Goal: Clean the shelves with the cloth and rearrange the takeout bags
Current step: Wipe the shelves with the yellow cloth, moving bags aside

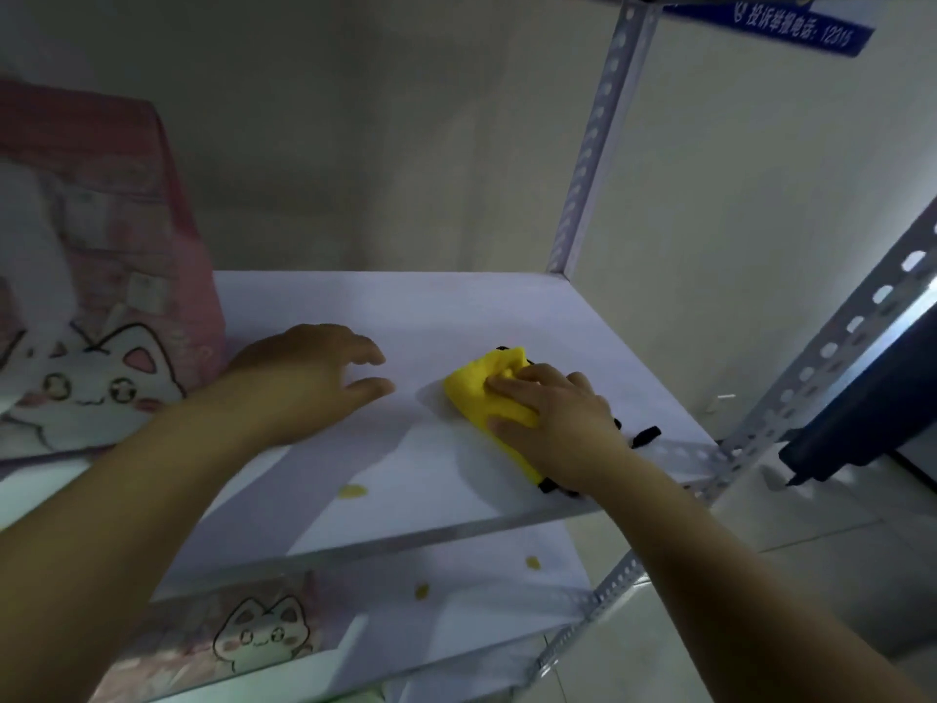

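Right hand fingers pressing crumpled yellow, black-trimmed cloth | left hand fingers spread, empty

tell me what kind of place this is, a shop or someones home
Probably a shop's takeout pickup or storage corner, not a home: a bare metal shelf on slotted posts, pink cat-print takeout bags, and a blue complaint-hotline sign on the wall.

We reach both bare forearms forward; our left hand hovers palm-down, fingers spread, while our right hand presses flat, fingers curled.
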`<move>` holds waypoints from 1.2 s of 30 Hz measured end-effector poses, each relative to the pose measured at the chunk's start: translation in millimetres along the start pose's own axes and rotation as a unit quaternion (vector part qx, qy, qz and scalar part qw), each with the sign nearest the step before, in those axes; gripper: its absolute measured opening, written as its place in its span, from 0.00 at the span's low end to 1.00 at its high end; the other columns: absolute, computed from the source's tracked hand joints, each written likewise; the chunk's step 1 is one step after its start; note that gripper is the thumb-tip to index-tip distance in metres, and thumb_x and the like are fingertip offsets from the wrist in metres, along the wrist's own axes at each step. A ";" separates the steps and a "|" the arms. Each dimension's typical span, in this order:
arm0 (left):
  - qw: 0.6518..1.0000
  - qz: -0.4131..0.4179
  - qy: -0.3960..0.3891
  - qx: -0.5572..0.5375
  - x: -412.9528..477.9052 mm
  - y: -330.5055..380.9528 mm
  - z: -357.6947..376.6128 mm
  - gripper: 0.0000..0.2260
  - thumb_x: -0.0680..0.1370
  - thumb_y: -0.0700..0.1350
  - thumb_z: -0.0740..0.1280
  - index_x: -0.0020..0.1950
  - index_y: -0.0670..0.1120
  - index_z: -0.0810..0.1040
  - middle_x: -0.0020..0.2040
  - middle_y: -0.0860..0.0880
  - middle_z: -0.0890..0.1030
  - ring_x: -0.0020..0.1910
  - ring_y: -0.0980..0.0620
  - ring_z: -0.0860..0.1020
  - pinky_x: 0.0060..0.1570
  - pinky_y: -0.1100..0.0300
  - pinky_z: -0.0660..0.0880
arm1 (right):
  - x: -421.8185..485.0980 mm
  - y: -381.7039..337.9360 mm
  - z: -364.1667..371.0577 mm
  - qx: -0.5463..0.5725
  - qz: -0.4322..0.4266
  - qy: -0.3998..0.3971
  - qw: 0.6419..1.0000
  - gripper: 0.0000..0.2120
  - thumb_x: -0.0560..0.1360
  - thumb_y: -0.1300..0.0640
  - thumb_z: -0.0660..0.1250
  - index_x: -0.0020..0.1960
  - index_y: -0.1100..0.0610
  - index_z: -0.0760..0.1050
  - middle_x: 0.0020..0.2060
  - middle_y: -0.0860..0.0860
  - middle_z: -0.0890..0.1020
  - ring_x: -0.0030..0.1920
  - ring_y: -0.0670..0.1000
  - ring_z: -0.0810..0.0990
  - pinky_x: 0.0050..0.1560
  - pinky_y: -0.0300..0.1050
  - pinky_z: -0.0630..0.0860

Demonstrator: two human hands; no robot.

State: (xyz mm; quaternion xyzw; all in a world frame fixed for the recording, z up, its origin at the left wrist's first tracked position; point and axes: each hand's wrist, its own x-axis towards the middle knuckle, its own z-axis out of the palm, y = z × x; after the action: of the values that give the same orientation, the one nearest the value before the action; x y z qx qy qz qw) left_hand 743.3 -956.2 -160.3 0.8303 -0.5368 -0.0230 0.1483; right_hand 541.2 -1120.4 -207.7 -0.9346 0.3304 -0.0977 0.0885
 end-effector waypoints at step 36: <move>0.979 -0.062 0.194 -0.029 -178.7 -15.9 40.0 0.06 0.76 0.39 0.67 0.50 0.38 0.81 0.46 0.40 0.82 0.47 0.40 0.78 0.45 0.46 0.76 | -69.2 -107.6 24.0 -0.051 -0.014 0.049 0.997 0.17 0.77 0.40 0.53 0.64 0.39 0.66 0.68 0.51 0.67 0.59 0.62 0.66 0.57 0.55 0.57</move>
State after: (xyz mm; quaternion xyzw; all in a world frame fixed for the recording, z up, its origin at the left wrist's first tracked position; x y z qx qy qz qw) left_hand 673.9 -798.5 -224.4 0.8461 -0.4442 0.1139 0.2717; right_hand 558.8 -991.7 -214.8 -0.9365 0.3256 -0.1276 0.0233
